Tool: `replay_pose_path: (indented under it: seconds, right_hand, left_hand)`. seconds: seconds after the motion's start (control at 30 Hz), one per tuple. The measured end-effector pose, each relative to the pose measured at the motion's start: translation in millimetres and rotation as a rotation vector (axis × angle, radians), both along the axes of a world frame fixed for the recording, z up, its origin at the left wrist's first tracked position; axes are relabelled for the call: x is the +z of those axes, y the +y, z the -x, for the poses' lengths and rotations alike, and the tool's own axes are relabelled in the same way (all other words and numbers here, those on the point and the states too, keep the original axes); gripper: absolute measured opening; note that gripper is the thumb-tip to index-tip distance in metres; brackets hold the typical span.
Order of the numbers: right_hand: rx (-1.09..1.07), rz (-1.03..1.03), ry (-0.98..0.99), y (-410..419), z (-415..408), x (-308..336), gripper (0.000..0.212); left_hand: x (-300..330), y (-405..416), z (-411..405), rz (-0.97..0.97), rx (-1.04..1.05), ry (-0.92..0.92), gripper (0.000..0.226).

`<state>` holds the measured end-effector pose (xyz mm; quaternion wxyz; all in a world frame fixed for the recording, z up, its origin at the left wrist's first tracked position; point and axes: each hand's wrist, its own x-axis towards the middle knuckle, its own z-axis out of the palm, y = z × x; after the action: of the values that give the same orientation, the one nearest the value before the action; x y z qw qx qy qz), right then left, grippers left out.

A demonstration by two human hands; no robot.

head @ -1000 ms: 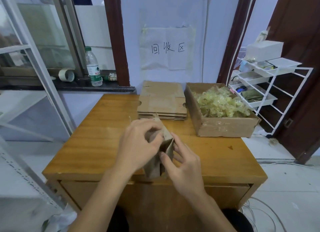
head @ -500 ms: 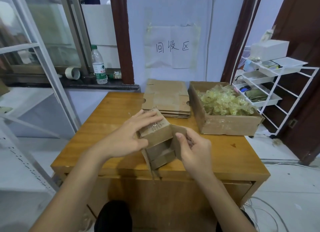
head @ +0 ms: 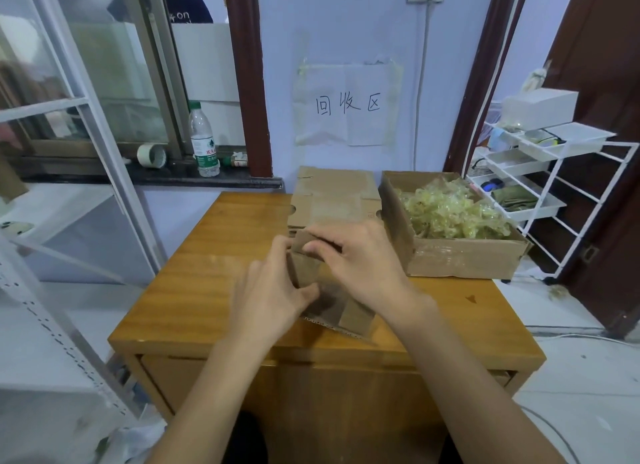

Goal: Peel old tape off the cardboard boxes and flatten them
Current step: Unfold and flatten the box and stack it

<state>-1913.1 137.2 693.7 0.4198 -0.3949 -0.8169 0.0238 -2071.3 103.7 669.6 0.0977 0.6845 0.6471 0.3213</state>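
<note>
A small brown cardboard box (head: 311,273) is held over the middle of the wooden table (head: 194,290). My left hand (head: 270,297) grips its near left side, thumb on the front face. My right hand (head: 360,259) curls over its top far edge, fingers hooked onto a flap. A loose flap with a corrugated edge (head: 349,319) hangs toward me. Much of the box is hidden by both hands. Behind it lies a stack of flattened boxes (head: 332,200).
An open cardboard box (head: 464,259) full of crumpled yellowish tape (head: 450,210) sits at the table's right back. A white wire rack (head: 554,172) stands to the right. A water bottle (head: 203,141) and a tape roll (head: 151,155) sit on the window ledge.
My hands have carried the small box farther over the table and turned it. The right hand has shifted from the box's right side to its top edge.
</note>
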Motion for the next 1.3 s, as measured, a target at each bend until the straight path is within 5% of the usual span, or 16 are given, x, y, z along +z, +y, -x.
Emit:
replay_pose_path:
  seconds: [0.23,0.43,0.67,0.87,1.17,1.3]
  right_hand:
    - [-0.171,-0.593,-0.061,14.4,-14.2,-30.9,0.011]
    - [-0.384,-0.672,-0.085,20.8,-33.5,-59.3,0.013]
    - [-0.562,-0.352,-0.145,12.9,-57.4,-83.6,0.047]
    - [-0.3,0.157,0.145,13.9,-55.7,-90.3,0.099]
    - [-0.389,0.211,0.217,22.2,-51.3,-81.7,0.096]
    - [-0.315,0.202,0.256,13.9,-54.9,-83.0,0.088]
  left_hand:
    - [-20.3,4.6,10.3,0.083,-0.058,-0.43,0.052]
    - [-35.0,16.1,20.1,0.065,-0.041,-0.34,0.04]
    - [-44.5,22.8,19.7,0.156,-0.032,-0.438,0.009]
    - [-39.0,20.8,17.4,0.234,-0.125,-0.517,0.01]
    - [-31.2,19.5,19.4,0.246,-0.217,-0.499,0.025]
    - [-33.8,25.6,13.7,0.394,-0.093,-0.909,0.041]
